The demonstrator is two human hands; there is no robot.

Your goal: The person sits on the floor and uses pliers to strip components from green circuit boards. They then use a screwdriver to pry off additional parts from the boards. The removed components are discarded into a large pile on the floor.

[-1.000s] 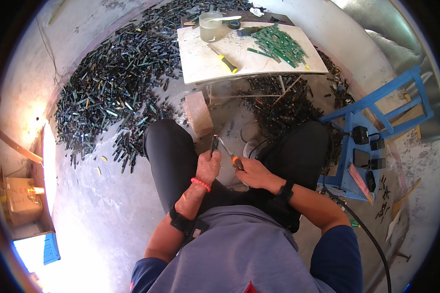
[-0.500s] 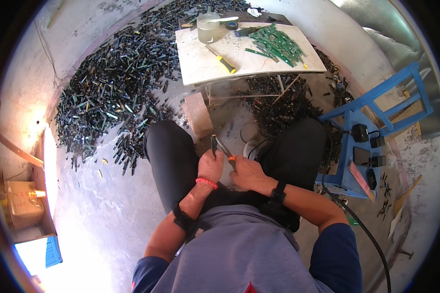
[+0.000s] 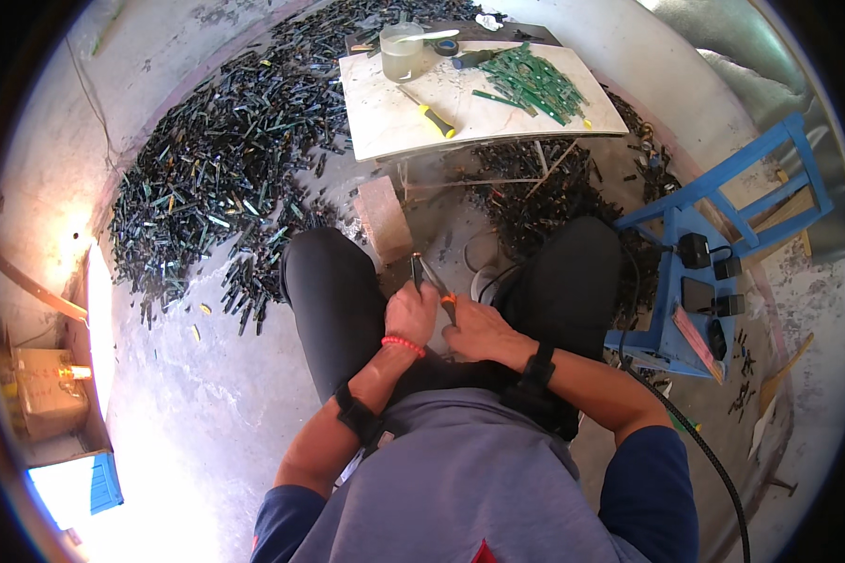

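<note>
Between my knees, my left hand (image 3: pixel 409 314) is closed round a narrow dark strip (image 3: pixel 417 266), whose upper end sticks up past the fingers. My right hand (image 3: pixel 482 334) grips a hand tool (image 3: pixel 450 300) with orange on its handle and a thin metal front part. That metal part slants up and left to the dark strip, close beside it or touching; I cannot tell which. The exact kind of tool is unclear, as my fingers cover much of it.
Ahead stands a low white-topped table (image 3: pixel 376 122) with green circuit-board strips (image 3: pixel 535 80), a yellow-handled screwdriver (image 3: pixel 437 121) and a cloudy jar (image 3: pixel 401 58). A large heap of dark strips (image 3: pixel 225 159) covers the floor at left. A brick-like block (image 3: pixel 383 220) and blue chair (image 3: pixel 671 310) stand nearby.
The view has shifted slightly. Both hands stay together between my knees, keeping hold of the strip and the tool, with little visible movement.
</note>
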